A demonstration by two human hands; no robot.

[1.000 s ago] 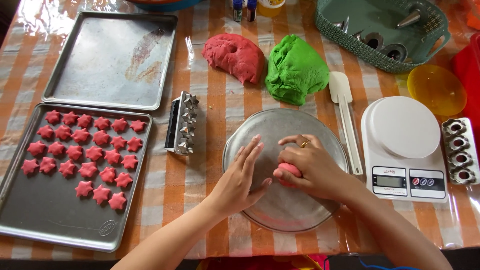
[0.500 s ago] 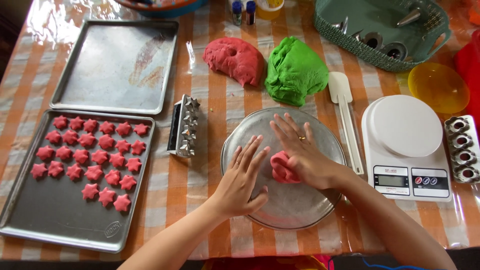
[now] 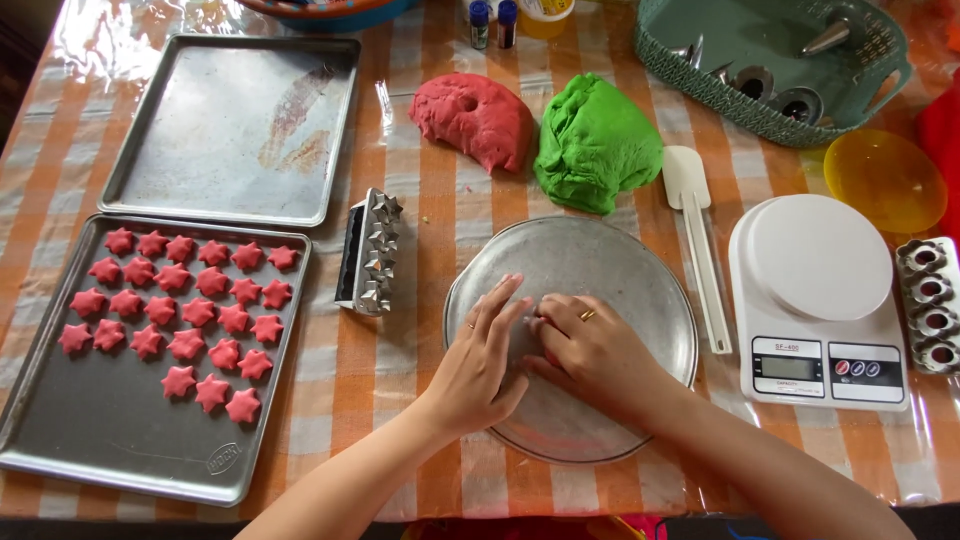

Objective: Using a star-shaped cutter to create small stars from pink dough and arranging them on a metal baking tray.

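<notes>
Pressing down together on the round, shallow metal pan (image 3: 600, 270), both hands sit at its near-centre. The right hand (image 3: 590, 350) lies palm down with fingers curled, wearing a ring; whatever dough it covers is hidden, so I cannot tell if it is grasping anything. The left hand (image 3: 480, 365) rests beside it, touching it, fingers stretched flat and released on the pan.

Judging progress: the near baking tray of grey metal (image 3: 120, 440) already carries about two dozen small pink star-shaped dough pieces (image 3: 185, 305), filling its far half; its near half is bare. The far baking tray of the same metal (image 3: 235, 130) carries nothing but a smear. A large lump of red dough (image 3: 475, 118) and a large lump of green dough (image 3: 595, 140) lie touching each other just beyond the pan, so much shaping looks left.

Between the trays and the pan stands a metal star-shaped cutter block (image 3: 368, 252), near the pan's left rim. A white spatula (image 3: 700, 250) lies just beside the right rim, and a white digital kitchen scale (image 3: 815, 300) sits past it. A teal plastic basket of metal nozzles (image 3: 765, 60) and a yellow plastic lid (image 3: 885, 180) lie farther off.

The desk (image 3: 400, 330), covered in an orange checked cloth under clear plastic, leaves narrow open strips on either side of the pan.
</notes>
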